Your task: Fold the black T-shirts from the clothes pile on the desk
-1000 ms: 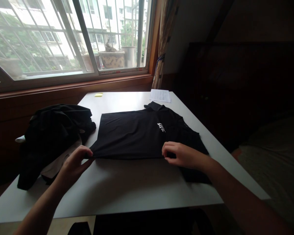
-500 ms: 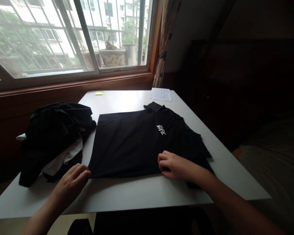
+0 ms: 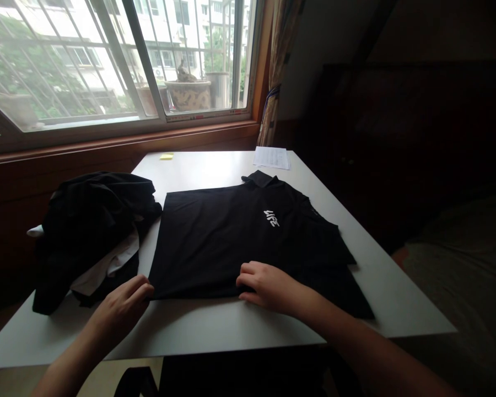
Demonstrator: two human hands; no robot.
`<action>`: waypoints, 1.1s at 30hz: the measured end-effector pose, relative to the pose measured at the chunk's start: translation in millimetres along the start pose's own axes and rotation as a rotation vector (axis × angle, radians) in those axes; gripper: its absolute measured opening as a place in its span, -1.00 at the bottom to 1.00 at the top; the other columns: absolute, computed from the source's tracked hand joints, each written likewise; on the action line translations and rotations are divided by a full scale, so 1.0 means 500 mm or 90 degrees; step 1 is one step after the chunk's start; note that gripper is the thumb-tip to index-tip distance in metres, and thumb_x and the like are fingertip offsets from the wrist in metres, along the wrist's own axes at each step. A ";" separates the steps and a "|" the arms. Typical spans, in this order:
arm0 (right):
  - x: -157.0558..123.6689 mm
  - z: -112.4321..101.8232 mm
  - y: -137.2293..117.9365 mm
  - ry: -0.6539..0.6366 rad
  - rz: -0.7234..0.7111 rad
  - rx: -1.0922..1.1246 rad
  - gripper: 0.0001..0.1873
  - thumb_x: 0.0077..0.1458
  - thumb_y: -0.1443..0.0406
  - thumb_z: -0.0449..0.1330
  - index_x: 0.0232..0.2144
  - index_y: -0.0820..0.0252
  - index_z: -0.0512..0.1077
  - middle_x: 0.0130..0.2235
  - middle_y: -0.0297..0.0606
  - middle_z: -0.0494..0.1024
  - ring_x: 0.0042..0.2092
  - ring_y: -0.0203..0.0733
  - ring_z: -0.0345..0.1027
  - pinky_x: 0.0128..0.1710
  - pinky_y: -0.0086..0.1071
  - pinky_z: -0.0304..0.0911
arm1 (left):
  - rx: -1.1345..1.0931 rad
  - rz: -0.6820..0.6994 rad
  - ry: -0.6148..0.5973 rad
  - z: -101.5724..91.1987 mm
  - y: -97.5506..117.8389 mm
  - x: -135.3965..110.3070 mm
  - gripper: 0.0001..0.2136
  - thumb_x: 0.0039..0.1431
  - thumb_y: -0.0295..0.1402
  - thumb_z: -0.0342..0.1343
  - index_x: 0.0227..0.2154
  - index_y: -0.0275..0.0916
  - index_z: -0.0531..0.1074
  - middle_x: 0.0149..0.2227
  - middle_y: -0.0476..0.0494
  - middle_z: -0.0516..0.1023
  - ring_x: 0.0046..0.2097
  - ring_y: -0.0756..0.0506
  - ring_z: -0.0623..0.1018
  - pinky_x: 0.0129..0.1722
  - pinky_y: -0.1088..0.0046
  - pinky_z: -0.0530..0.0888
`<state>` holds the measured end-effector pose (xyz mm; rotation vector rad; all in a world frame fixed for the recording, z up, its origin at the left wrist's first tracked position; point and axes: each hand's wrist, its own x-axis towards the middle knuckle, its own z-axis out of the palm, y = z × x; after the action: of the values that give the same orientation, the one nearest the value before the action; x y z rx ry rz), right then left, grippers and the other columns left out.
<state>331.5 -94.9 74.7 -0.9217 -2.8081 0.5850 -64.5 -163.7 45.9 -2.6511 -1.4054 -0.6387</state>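
Note:
A black polo shirt lies spread sideways on the white table, its collar at the far right side and white "LIFE" lettering on the chest. At the shirt's near left corner, my left hand pinches the hem. My right hand is curled over the near edge of the shirt, around its middle, with thumb and fingers closed on the cloth. The shirt's sleeves lie toward the right side of the table.
A heap of dark clothes with a pale patch sits on the table's left. Papers and a yellow sticky note lie along the far edge of the white table. Behind stands a barred window with a curtain.
My right hand has slid left along the shirt's near edge. My left hand stays at the hem corner. More of the lower sleeve shows at the right.

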 end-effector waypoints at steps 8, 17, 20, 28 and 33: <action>0.019 0.025 -0.020 -0.007 -0.025 -0.080 -0.93 0.18 0.38 0.19 -0.36 0.18 0.46 -0.29 -0.29 0.46 -0.27 -0.24 0.33 -0.32 -0.39 0.18 | 0.027 -0.017 -0.057 -0.002 -0.005 0.005 -0.78 0.22 -0.55 -0.08 -0.25 -0.17 0.43 -0.28 -0.09 0.47 -0.36 -0.03 0.49 -0.39 0.54 0.43; -0.011 0.037 -0.029 0.017 -0.083 -0.174 -0.89 0.24 0.38 0.13 -0.35 0.18 0.42 -0.29 -0.23 0.44 -0.24 -0.15 0.26 -0.28 -0.30 0.19 | 0.023 -0.046 -0.119 0.004 -0.010 -0.007 -0.67 0.17 -0.60 -0.09 -0.17 -0.14 0.48 -0.22 -0.15 0.53 -0.27 -0.11 0.56 -0.27 0.42 0.51; -0.016 0.040 -0.023 0.028 -0.066 -0.094 -0.88 0.26 0.37 0.14 -0.35 0.17 0.45 -0.29 -0.25 0.46 -0.23 -0.18 0.29 -0.26 -0.33 0.22 | 0.029 -0.027 -0.141 -0.015 0.012 0.011 -0.62 0.13 -0.62 -0.06 -0.09 -0.16 0.48 -0.15 -0.19 0.54 -0.18 -0.16 0.56 -0.18 0.33 0.51; -0.010 0.035 -0.014 0.063 0.007 0.067 -0.87 0.29 0.35 0.16 -0.24 0.15 0.53 -0.21 -0.28 0.51 -0.23 -0.27 0.41 -0.21 -0.44 0.27 | -0.009 0.060 -0.204 -0.001 0.136 0.128 -0.78 0.28 -0.60 -0.01 -0.24 -0.18 0.46 -0.25 -0.12 0.47 -0.24 -0.12 0.45 -0.21 0.33 0.45; 0.005 0.035 -0.020 0.035 0.026 0.004 -0.88 0.26 0.33 0.21 -0.30 0.16 0.55 -0.27 -0.30 0.52 -0.28 -0.28 0.42 -0.26 -0.45 0.24 | 0.021 0.069 -0.295 0.048 0.197 0.173 -0.88 0.29 -0.54 0.08 -0.26 -0.22 0.47 -0.23 -0.12 0.47 -0.19 -0.14 0.45 -0.22 0.34 0.44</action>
<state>319.8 -106.5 62.7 -0.9796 -2.7436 0.5643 65.5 -147.8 70.6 -2.9452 -1.3258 0.0184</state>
